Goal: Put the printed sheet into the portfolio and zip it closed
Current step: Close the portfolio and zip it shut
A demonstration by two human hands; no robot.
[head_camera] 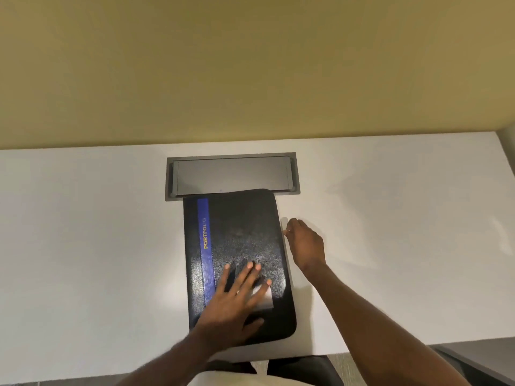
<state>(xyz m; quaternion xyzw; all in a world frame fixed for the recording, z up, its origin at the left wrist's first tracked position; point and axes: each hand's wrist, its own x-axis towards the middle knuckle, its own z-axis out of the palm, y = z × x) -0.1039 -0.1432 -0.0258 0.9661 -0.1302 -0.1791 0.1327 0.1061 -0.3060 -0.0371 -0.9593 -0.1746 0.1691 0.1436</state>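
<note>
A black portfolio (245, 235) with a blue stripe and yellow lettering lies closed on the white table, its far end over a grey hatch. My left hand (237, 296) lies flat on the near half of its cover, fingers spread. My right hand (305, 242) is at the portfolio's right edge, fingers curled and pinched at the zip line; the zip pull itself is too small to make out. No printed sheet shows anywhere.
A grey recessed cable hatch (232, 174) is set in the white table (83, 246) just beyond the portfolio. A yellow wall rises behind. The table's front edge runs close below the portfolio, with a dark chair (306, 369) beneath.
</note>
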